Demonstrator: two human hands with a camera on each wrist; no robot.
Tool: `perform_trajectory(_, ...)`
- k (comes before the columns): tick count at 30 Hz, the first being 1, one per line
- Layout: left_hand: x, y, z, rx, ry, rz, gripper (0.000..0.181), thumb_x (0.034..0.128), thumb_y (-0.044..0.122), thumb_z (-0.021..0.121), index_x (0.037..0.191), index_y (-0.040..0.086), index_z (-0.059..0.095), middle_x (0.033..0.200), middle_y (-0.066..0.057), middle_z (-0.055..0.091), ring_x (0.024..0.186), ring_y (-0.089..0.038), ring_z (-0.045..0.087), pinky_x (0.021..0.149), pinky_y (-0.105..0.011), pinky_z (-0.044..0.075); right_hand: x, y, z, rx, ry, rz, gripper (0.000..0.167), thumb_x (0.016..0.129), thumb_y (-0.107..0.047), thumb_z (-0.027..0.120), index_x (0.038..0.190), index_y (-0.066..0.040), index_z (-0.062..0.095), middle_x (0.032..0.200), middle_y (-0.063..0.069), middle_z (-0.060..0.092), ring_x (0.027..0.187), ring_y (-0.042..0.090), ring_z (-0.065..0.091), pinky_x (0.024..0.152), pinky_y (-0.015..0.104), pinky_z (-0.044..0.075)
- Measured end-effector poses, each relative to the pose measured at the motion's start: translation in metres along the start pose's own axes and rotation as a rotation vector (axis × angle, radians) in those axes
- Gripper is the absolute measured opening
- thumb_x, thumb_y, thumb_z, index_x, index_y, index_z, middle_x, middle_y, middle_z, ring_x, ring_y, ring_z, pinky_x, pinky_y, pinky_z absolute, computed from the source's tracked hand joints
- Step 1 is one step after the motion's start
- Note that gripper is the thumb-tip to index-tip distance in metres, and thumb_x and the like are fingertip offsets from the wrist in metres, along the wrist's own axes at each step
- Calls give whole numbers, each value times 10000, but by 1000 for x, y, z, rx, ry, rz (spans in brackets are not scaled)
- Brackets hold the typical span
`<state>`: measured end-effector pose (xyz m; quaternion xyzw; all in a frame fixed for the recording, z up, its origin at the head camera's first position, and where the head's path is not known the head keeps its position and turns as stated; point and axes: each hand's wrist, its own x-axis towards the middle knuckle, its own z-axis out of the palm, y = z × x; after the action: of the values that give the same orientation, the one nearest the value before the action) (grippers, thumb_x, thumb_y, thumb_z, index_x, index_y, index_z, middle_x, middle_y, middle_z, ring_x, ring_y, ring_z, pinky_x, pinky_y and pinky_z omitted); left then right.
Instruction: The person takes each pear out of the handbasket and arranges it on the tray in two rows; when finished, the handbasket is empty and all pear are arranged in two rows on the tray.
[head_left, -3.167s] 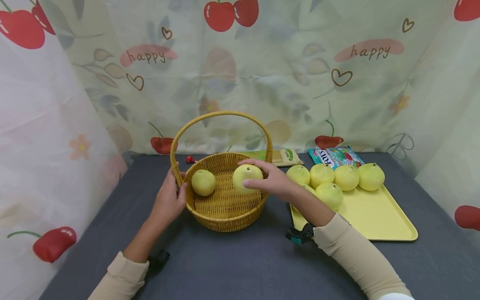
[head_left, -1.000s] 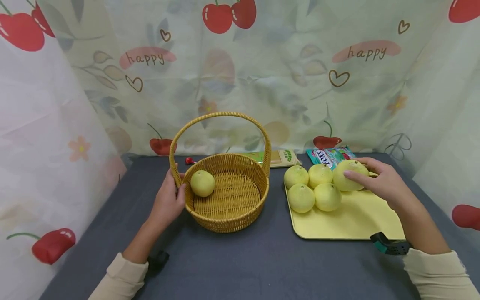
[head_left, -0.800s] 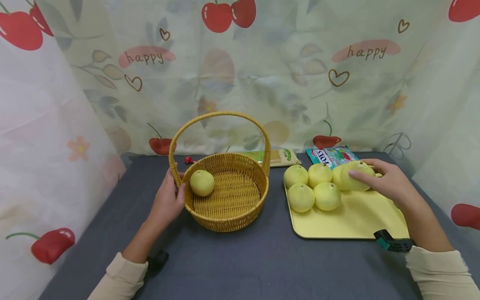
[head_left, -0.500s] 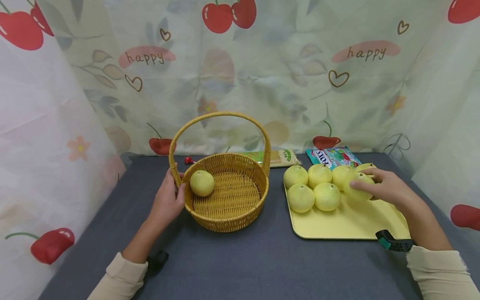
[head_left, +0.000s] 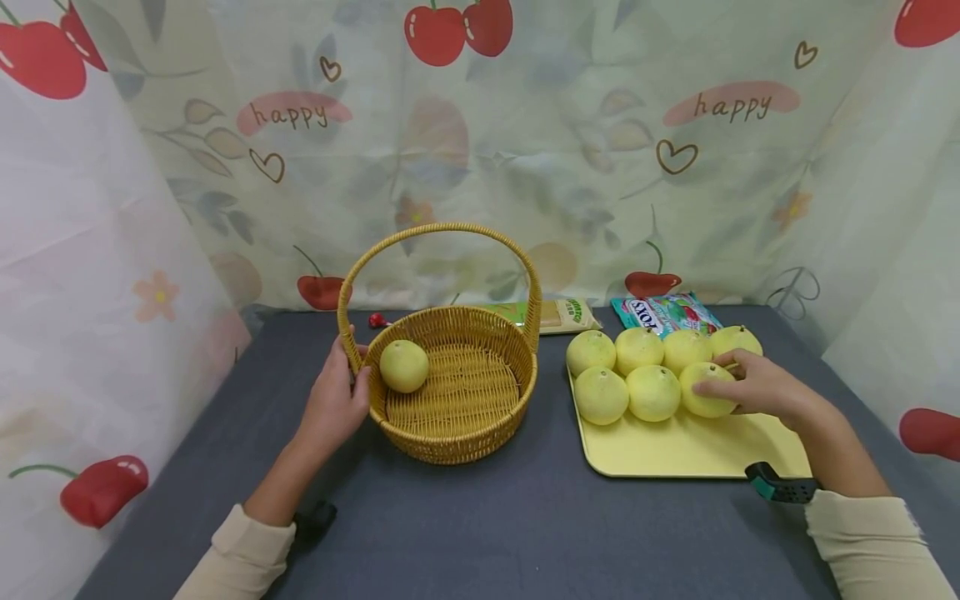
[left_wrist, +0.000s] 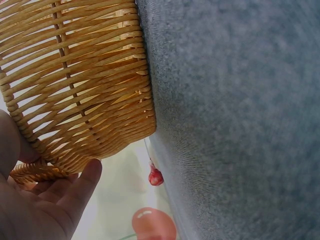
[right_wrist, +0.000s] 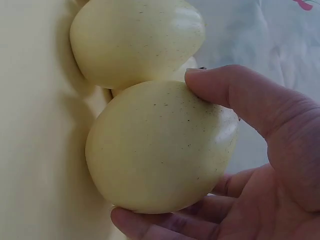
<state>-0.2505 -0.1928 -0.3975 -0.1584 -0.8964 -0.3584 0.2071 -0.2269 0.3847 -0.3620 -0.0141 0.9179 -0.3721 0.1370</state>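
Note:
My left hand [head_left: 336, 392] grips the woven basket [head_left: 450, 450] at its left side, where the handle meets the rim. In the left wrist view, the fingers [left_wrist: 82, 192] lie against the wicker edge. A single pale yellow-green pear [head_left: 404, 367] lies inside the basket at the left. Over on the right, my right hand [head_left: 761, 386] holds another pear [head_left: 702, 390] between thumb and fingers, at the right end of the front row on the yellow tray [head_left: 697, 454]. The right wrist view shows this speckled pear [right_wrist: 160, 150] beside a neighbouring pear [right_wrist: 137, 40].
Several more pears [head_left: 637, 348] fill the back and left of the tray. Behind them lie a blue FOX'S candy bag [head_left: 667, 313] and a green-and-tan packet [head_left: 562, 316]. A small red object [head_left: 378, 320] sits behind the basket. Patterned curtains [head_left: 480, 150] enclose the dark table [head_left: 480, 533].
The right hand has carried a pear from above the basket to the tray's back row, then forward and down into the front row. The left hand stays on the basket.

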Motion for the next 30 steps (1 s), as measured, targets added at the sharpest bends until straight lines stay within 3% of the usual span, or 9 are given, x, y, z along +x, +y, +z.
perform_trajectory(7,0,0,0,-4,-9,-5,627,1021,27,506,1563,-29,195,1295,-232,538,1119,-384,571,837,-527,486,1,4,1,13,-3,2,873,957,-418,658,1445,176,246,1424,433,278,1262,526,410,832,456,553)
perform_trajectory(13,0,1,-1,-8,-6,-7,625,1021,26,504,1561,-36,197,1296,-232,537,1094,-375,576,815,-509,481,2,8,0,43,-16,-25,813,972,-395,649,1458,147,288,1408,403,315,1217,466,464,847,443,548)
perform_trajectory(20,0,2,-1,-6,4,3,624,1013,6,505,1556,-51,202,1287,-245,539,1118,-390,567,838,-526,473,3,11,-1,141,-70,-34,857,995,-358,625,1513,143,161,1507,435,136,1348,548,302,913,501,515)
perform_trajectory(30,0,1,-1,-4,-4,-7,630,1018,16,503,1564,-35,194,1294,-239,535,1179,-394,542,908,-551,459,3,13,-4,129,-77,-10,877,998,-379,615,1508,145,132,1508,451,123,1366,563,269,922,503,510)
